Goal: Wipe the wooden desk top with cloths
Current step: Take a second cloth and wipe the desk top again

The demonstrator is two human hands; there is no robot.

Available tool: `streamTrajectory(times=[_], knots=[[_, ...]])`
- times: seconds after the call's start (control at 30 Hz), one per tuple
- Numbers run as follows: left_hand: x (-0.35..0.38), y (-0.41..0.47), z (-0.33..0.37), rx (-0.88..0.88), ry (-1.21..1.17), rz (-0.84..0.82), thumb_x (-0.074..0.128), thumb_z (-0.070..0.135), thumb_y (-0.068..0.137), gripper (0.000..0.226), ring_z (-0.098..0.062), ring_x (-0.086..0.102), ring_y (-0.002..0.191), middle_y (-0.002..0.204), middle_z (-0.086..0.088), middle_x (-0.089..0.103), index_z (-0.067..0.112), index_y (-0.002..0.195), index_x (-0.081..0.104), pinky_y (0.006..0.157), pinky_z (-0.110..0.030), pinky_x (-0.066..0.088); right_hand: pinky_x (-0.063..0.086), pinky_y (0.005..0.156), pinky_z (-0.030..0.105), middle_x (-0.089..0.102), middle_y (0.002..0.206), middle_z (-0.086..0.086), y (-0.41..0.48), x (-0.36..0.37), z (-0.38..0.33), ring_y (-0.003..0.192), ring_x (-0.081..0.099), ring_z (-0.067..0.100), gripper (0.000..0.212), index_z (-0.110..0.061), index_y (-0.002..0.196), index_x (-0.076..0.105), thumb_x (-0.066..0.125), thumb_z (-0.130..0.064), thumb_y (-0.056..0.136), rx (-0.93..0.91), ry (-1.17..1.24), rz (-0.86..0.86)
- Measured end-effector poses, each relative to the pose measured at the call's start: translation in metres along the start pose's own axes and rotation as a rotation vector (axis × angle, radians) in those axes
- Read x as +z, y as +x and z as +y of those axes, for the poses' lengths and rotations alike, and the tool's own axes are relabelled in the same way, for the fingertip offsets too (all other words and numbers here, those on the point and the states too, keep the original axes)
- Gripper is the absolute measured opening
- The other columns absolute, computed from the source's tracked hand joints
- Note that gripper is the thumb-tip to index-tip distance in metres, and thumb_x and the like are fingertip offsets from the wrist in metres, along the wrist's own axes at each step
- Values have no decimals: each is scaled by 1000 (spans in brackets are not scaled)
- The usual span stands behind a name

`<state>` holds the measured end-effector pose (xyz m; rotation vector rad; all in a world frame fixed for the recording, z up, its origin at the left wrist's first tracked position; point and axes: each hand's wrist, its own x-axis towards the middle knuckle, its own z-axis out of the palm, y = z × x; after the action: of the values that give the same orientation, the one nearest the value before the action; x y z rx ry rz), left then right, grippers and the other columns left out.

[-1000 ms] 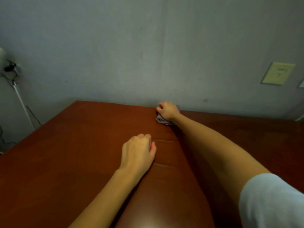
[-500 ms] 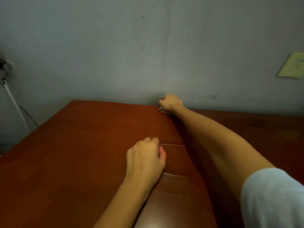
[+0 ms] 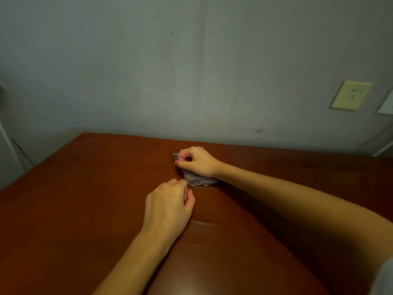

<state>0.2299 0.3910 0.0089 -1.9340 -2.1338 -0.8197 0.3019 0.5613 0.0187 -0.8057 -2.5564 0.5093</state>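
The reddish-brown polished wooden desk top fills the left. On it the left hand rests with fingers curled under, nothing visible in them, probably bracing the reach. Just beyond, the crumpled grey cloth lies near the desk's far edge, bunched under the right hand, which grips it, likely to press down while wiping

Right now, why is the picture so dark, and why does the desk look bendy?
Head view: the light is dim, so the wooden desk top looks murky; the wide lens probably bends its edges; the right hand and its grey cloth look soft, not sharp; a dark shadow lies beside the right forearm; faint glare at the bottom edge.
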Motion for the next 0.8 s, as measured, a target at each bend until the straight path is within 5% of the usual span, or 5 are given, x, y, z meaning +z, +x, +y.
streamTrajectory(times=[0.1,0.2,0.37,0.53,0.8], knots=[[0,2,1,-8,11,-17,43,36,93,27,-13,50,71,74,9,42,26,70,33,58,-25,28,26,58,31,43,58,4,28,-9,27,58,43,11,46,-20,52,31,60,-17,89,110,-98,58],[-2,2,1,-14,7,-22,38,37,95,25,-8,40,70,76,9,41,27,73,33,58,-24,27,29,60,30,49,66,8,63,-14,50,67,48,21,40,-18,54,37,56,-21,90,245,-168,78],[-5,2,2,-8,-19,-50,40,35,95,24,-13,52,76,76,9,43,26,74,35,59,-25,34,37,64,31,60,84,20,81,-11,52,80,57,32,29,-12,67,53,49,-25,92,395,-268,64],[-4,1,2,-6,-8,-39,42,35,94,24,-15,55,78,76,8,44,24,72,36,59,-26,34,42,67,33,69,94,19,39,-10,30,90,63,35,27,-8,84,66,48,-27,91,313,-395,149],[0,-2,0,9,-1,-9,51,32,90,29,-16,50,64,67,7,45,25,66,37,53,-27,34,26,58,34,59,74,9,-67,-26,11,74,58,26,36,-14,58,42,49,-28,90,169,-350,89]])
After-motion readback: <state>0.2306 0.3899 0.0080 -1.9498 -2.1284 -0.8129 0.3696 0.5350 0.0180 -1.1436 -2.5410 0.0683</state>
